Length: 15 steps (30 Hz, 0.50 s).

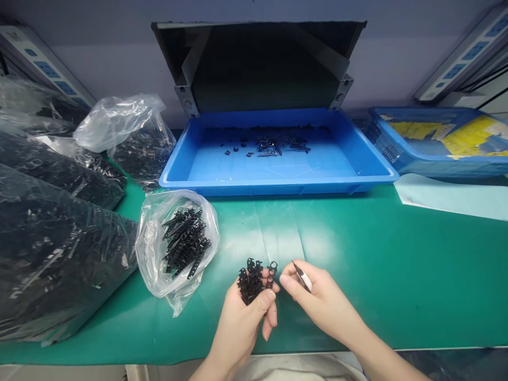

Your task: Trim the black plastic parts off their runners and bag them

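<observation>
A bunch of small black plastic parts [250, 281] rests in my left hand [249, 317], whose fingers and thumb are closed around it. One black part with a ring-shaped end [272, 268] stands apart from the bunch, by the left thumb and fingertips. Just to the right, my right hand [317, 296] is closed on a slim tool with a dark pointed tip and a pale body [304, 277]. The tool's tip points up and left. Both hands are near the front edge of the green table, their fingertips close together.
An open clear bag [148, 248] of black parts stands left of my hands. Larger filled bags [59, 264] crowd the far left. Behind are a blue tray [254, 188] with scattered black pieces, a dark chute [262, 69] above it, and a blue basket [436, 164] at right.
</observation>
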Each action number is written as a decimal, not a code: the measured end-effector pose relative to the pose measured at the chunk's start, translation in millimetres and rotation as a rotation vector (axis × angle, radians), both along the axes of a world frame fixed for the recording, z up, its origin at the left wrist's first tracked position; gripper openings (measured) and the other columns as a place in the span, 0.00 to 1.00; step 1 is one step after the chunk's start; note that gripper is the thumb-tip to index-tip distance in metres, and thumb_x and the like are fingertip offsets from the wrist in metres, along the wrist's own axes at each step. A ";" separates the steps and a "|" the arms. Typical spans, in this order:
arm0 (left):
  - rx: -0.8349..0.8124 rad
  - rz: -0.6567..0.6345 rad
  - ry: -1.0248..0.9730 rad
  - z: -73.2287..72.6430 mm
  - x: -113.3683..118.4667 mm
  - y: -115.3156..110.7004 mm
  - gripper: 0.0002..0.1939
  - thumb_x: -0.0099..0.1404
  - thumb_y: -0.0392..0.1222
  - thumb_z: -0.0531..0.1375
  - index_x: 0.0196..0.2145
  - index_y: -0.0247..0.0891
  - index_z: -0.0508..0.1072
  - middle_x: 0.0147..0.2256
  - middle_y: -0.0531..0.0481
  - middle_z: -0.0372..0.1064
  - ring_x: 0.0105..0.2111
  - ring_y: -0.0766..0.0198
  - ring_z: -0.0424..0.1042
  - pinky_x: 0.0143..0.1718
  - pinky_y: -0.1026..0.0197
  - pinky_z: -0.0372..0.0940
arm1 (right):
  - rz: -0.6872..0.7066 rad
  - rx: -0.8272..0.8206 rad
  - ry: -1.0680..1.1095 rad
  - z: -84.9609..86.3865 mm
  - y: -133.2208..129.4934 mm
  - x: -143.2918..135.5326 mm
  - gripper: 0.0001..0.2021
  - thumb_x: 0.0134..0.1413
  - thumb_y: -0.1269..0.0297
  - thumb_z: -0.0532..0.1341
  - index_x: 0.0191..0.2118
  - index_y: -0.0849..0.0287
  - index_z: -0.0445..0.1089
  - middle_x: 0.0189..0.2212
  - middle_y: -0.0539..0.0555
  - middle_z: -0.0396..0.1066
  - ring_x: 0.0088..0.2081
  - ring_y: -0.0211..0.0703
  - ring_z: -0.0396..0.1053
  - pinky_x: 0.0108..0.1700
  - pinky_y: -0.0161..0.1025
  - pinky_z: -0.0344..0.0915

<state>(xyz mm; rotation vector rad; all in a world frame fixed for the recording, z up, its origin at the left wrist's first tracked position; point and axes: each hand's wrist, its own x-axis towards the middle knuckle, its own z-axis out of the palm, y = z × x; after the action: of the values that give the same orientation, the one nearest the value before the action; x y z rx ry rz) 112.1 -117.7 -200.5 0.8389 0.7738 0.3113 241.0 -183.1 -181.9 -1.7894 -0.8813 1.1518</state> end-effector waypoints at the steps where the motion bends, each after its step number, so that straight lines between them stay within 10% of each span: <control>1: 0.010 -0.005 0.008 0.2 0.2 -0.3 0.22 0.53 0.55 0.62 0.33 0.31 0.65 0.13 0.57 0.60 0.10 0.76 0.52 0.12 0.71 0.46 | -0.013 -0.001 0.042 -0.1 1.3 -0.6 0.09 0.51 0.59 0.54 0.26 0.58 0.62 0.18 0.46 0.61 0.21 0.35 0.57 0.23 0.32 0.53; 15: 0.010 0.034 0.055 1.6 1.1 0.0 0.23 0.52 0.55 0.63 0.33 0.34 0.62 0.12 0.59 0.58 0.10 0.77 0.49 0.13 0.71 0.42 | -0.129 -0.052 0.221 4.6 10.1 -2.3 0.05 0.43 0.70 0.54 0.21 0.59 0.64 0.17 0.47 0.66 0.22 0.35 0.64 0.27 0.31 0.62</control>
<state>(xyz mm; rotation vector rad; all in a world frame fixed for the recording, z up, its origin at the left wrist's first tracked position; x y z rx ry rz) 113.2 -117.7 -198.9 0.8469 0.8387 0.3230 238.6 -173.0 -177.3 -1.6943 -0.6025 1.2690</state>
